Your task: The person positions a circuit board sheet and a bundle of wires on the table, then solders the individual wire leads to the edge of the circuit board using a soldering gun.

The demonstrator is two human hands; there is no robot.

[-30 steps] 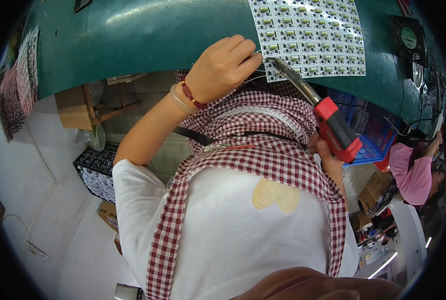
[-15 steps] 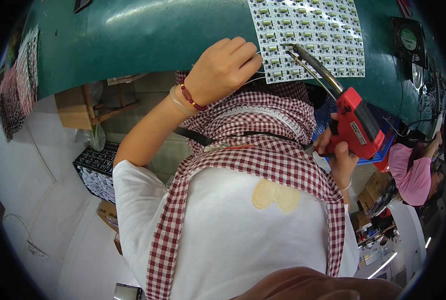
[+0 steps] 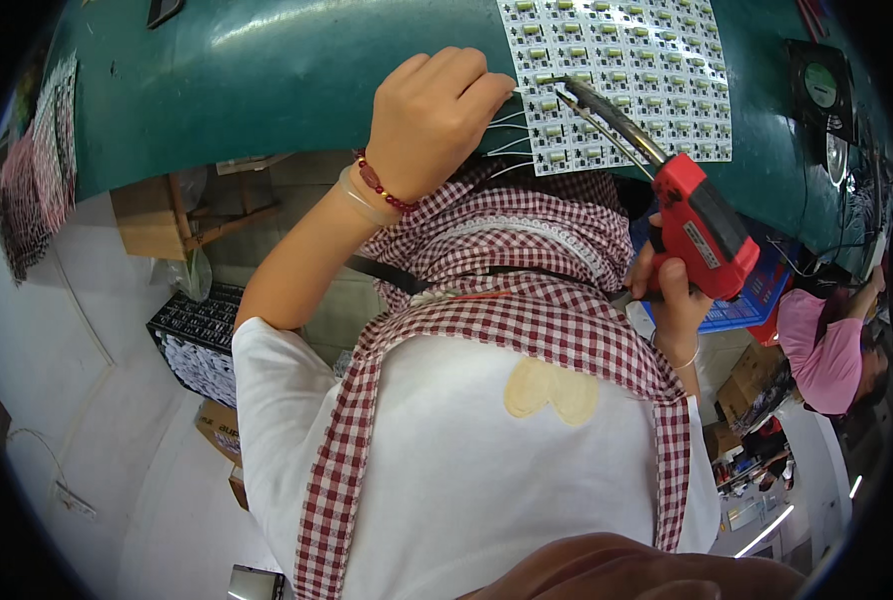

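Note:
A white panel of small circuit boards, each with a greenish-yellow part, lies on the green table at its near edge. My left hand is closed in a pinch at the panel's left edge, a white wire showing at its fingertips. Several thin white wires stick out leftward from the same edge, below my fingers. In my right hand is a red soldering gun with a black grip. Its dark tip and a thin metal feed tube meet over the panel's left column, close to my left fingertips.
The green table spans the far side. Bundles of wires hang over its left end. A black device with a round green label stands at the right. A blue crate is below, and a person in pink sits beyond.
My left hand and the soldering gun's tip have moved away from me along the panel's left edge. The panel has slid slightly toward me. More white wires show at its edge.

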